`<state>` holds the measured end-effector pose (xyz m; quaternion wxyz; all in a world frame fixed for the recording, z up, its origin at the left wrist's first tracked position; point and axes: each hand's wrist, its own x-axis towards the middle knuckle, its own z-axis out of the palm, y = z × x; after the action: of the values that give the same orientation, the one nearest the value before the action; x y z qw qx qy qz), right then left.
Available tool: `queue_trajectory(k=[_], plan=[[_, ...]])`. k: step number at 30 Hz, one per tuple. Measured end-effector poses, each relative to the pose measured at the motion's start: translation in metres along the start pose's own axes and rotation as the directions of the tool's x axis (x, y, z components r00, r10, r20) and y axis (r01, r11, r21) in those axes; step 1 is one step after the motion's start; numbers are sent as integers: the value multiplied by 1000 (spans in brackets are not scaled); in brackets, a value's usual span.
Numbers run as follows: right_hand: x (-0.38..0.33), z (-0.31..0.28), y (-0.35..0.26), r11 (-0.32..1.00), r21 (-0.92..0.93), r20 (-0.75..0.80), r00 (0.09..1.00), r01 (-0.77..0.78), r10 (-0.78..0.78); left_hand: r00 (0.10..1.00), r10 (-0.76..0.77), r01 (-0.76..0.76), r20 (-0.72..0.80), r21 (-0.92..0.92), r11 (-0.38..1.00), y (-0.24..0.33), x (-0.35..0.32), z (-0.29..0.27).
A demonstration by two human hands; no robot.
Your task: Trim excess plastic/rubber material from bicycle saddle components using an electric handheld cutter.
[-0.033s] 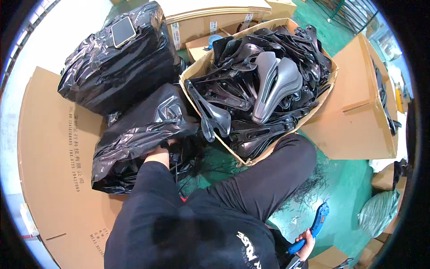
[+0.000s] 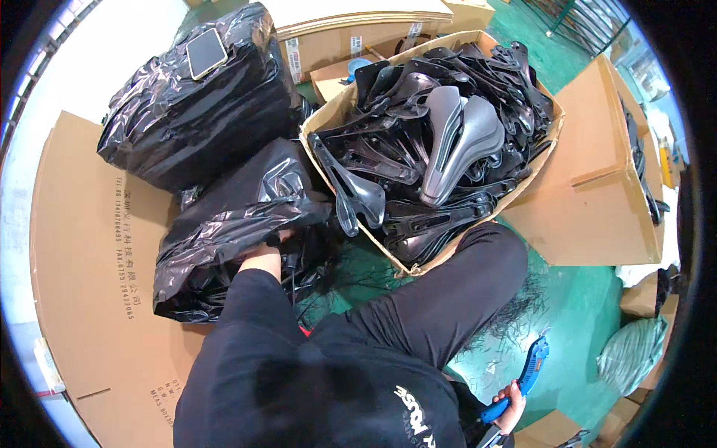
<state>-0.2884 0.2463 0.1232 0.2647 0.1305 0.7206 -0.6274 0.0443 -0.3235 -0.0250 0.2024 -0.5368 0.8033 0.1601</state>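
Observation:
My left hand (image 2: 263,255) reaches into the mouth of a black plastic bag (image 2: 224,228). Its fingers are hidden among the dark folds, so whether it grips anything does not show. Dark parts lie beside it in the opening, too dim to make out. Low on the right, my right hand (image 2: 510,407) is closed around a curved blue hand tool (image 2: 532,366) with a thin metal tip pointing up and away from me. Beyond my bent leg stands an open carton (image 2: 559,123) heaped with bicycle saddle shells (image 2: 478,134), most black, a few grey and nested on top.
A second wrapped black bag (image 2: 194,112) stands behind the first, a phone (image 2: 206,54) on top. Flat cardboard (image 2: 89,246) spreads on the left. Another open carton (image 2: 582,179) stands on the right. Thin black trimmings (image 2: 519,310) litter the green floor.
My left hand has shifted very slightly inside the bag's opening. The right hand and its blue tool stay in place.

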Motion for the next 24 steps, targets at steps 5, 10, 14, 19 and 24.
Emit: queue_trajectory(k=[5, 10, 14, 19, 24], plan=[[2, 4, 2, 1000, 7, 21, 1000, -4, 3, 999, -46, 47, -17, 56, 997, -8, -17, -51], [12, -4, 12, 1000, 18, 69, 998, -9, 8, 994, -91, 97, -54, 109, 989, -15, -36, -101], [13, -7, 20, 995, 93, 62, 998, -17, 11, 988, -126, 140, -94, 155, 978, -18, -53, -137], [19, -13, 30, 981, 186, 95, 994, -62, 45, 974, -173, 201, -148, 208, 957, -27, -82, -171], [16, -14, 33, 967, 249, 92, 995, -54, 31, 968, -251, 247, -17, -129, 960, -23, -133, -187]])
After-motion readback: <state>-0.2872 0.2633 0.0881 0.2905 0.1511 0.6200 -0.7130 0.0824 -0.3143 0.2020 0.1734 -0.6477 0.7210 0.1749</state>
